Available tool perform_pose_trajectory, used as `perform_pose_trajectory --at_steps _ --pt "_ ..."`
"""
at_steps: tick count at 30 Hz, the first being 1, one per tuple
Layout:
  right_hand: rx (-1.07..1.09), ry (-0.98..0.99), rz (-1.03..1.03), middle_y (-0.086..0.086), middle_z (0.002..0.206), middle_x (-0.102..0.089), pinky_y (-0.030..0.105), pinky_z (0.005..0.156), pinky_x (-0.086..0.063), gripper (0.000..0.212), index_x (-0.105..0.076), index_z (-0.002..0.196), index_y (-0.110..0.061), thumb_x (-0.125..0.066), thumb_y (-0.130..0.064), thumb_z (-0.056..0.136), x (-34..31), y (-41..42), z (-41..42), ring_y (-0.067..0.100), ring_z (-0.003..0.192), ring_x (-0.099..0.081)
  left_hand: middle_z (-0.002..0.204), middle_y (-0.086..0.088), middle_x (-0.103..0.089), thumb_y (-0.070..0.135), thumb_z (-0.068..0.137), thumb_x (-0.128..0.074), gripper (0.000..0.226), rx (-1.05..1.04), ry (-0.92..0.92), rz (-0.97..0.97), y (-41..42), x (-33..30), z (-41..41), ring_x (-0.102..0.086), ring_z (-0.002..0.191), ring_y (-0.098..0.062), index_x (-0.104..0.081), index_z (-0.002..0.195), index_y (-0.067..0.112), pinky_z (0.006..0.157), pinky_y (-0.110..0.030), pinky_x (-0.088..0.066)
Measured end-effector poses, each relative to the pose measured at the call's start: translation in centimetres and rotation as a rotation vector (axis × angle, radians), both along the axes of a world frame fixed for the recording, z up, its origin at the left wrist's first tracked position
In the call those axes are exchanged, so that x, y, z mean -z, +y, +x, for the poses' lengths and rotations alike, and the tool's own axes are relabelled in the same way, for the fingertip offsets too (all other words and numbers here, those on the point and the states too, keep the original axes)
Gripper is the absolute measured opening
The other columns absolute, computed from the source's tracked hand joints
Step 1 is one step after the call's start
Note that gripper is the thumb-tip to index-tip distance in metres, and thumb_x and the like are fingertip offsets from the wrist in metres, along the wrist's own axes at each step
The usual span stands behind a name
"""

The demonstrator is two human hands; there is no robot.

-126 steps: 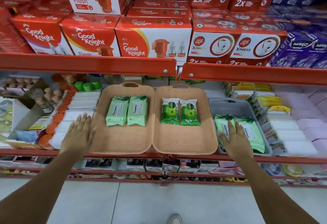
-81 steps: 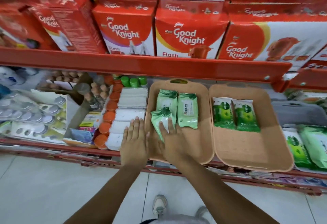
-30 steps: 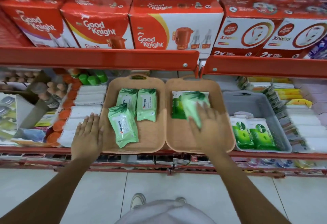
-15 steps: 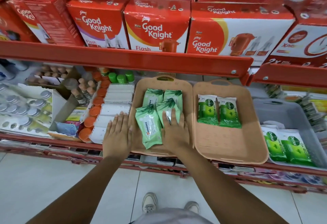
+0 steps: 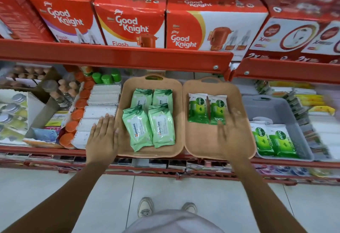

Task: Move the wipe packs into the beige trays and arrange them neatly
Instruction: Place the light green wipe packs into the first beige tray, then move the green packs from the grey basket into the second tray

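Two beige trays stand side by side on the shelf. The left tray [image 5: 179,122] holds several pale green Himalaya wipe packs [image 5: 149,124] in two rows. The right tray [image 5: 200,140] holds two dark green Dettol packs [image 5: 207,108] at its back. Two more Dettol packs [image 5: 274,140] lie in a grey tray [image 5: 272,107] to the right. My left hand [image 5: 102,138] rests flat against the left tray's outer edge, fingers apart. My right hand [image 5: 232,133], blurred and holding nothing, hovers over the right tray's front right part.
White boxes [image 5: 100,111] and orange-capped bottles [image 5: 77,111] crowd the shelf left of the trays. Stacked packets [image 5: 301,107] fill the right. A red shelf rail [image 5: 114,56] with Good Knight boxes [image 5: 128,20] overhangs the trays. My shoes [image 5: 145,207] stand on the tiled floor.
My right hand let go of the Himalaya pack in the left tray and moved right over the right tray. The front two Himalaya packs now lie side by side.
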State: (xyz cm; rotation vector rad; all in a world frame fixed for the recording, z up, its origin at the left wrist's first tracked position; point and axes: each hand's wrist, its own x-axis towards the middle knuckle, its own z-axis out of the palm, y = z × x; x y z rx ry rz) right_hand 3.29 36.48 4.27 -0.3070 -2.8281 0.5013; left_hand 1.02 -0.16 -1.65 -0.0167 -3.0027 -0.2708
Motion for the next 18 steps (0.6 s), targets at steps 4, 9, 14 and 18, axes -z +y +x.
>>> perform_pose_trajectory --at_steps 4,9,14,18 --pt "0.229 -0.119 -0.032 0.031 0.138 -0.045 0.054 0.097 -0.043 0.043 -0.047 0.134 -0.001 -0.042 -0.019 0.096 2.0 8.7 1.0 0.046 0.123 -0.045 0.152 -0.013 -0.03 0.04 0.095 -0.017 0.061 -0.01 -0.003 0.006 0.1 -0.1 0.0 -0.023 0.142 -0.027 -0.029 0.145 0.007 0.116 -0.038 -0.01" --pt "0.245 -0.448 -0.045 0.028 0.133 -0.049 0.05 0.095 -0.044 0.048 -0.043 0.139 -0.009 -0.052 -0.023 0.093 3.7 14.2 0.5 0.046 0.117 -0.05 0.153 -0.013 -0.029 0.042 0.094 -0.015 0.064 -0.024 -0.024 -0.022 0.1 -0.2 -0.1 -0.022 0.143 -0.027 -0.027 0.146 0.008 0.115 -0.025 0.006" --pt "0.211 -0.579 0.042 0.023 0.133 -0.044 0.049 0.092 -0.047 0.058 -0.035 0.143 -0.021 -0.057 -0.02 0.089 4.9 14.6 0.0 0.046 0.115 -0.05 0.152 -0.015 -0.03 0.041 0.094 -0.017 0.063 -0.036 -0.023 -0.021 0.2 -0.3 0.0 -0.024 0.142 -0.029 -0.028 0.145 0.007 0.109 -0.013 0.016" --pt "0.225 -0.496 0.067 0.024 0.127 -0.05 0.049 0.089 -0.049 0.052 -0.041 0.141 -0.018 -0.054 -0.02 0.091 5.1 14.1 -0.2 0.047 0.11 -0.052 0.153 -0.015 -0.029 0.041 0.094 -0.017 0.062 -0.029 -0.018 -0.023 0.1 -0.3 -0.1 -0.023 0.142 -0.029 -0.028 0.146 0.007 0.109 -0.013 0.016"
